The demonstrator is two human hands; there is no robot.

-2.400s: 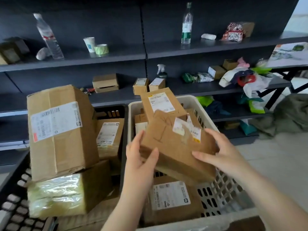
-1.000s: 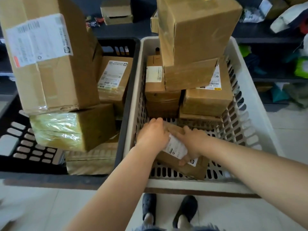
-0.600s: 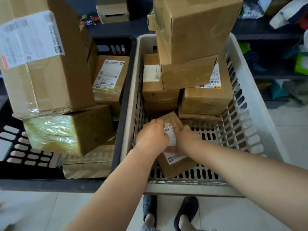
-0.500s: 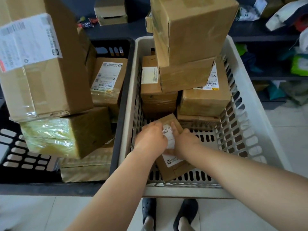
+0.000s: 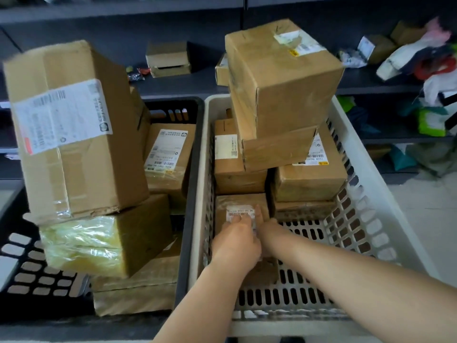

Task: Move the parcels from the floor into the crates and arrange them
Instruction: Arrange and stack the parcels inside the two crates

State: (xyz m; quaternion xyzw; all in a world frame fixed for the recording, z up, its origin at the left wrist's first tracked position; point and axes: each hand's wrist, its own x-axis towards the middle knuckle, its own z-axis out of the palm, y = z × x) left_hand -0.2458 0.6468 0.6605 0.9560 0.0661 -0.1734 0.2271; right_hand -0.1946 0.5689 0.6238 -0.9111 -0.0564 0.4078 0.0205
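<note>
Now squared flat against the left wall of the white crate (image 5: 366,194), no longer askew: small parcel (image 5: 241,206), snug below the stack. Left hand (image 5: 235,241) and right hand (image 5: 268,230) resting on top, fingers (image 5: 258,214) straight and close together, pressing, not pinching. Looks placed; room beside for more.

Mostly illegible print. Small parcel (image 5: 241,206) at the near left of the white crate (image 5: 371,206): white barcode sticker, characters blurred, partly covered by fingers (image 5: 258,211). Right-hand box (image 5: 311,177) in the white crate: label with barcode and a code that looks like "720A 8022", shown upside down, uncertain. Big box (image 5: 74,129) over the black crate (image 5: 173,107): large shipping label, barcode, round logo, text unreadable. Box behind it (image 5: 168,154): label with barcodes, also unreadable.
</note>
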